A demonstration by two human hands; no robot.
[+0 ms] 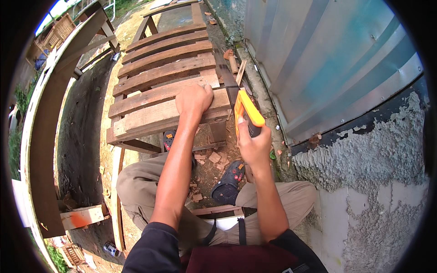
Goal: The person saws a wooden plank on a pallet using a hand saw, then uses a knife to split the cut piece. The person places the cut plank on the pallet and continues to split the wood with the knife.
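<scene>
In my right hand (256, 142) is a handsaw (246, 109) with a yellow-orange and black handle, my fingers closed round the grip. Its dark blade, partly blurred, points away from me beside the right end of the nearest slats. My left hand (193, 98) presses down on the slatted wooden bench (166, 70), fingers curled over a wooden plank (170, 114) at its near end. That plank lies crosswise on the bench, its right end close to the saw. My left fingertips are partly hidden from view.
A corrugated metal sheet (337, 59) and a rough plastered wall (364, 141) stand close on the right. Wood offcuts (215, 157) litter the ground by my shoe (229, 182). A long wooden frame (50, 136) runs along the left, near a can (111, 249).
</scene>
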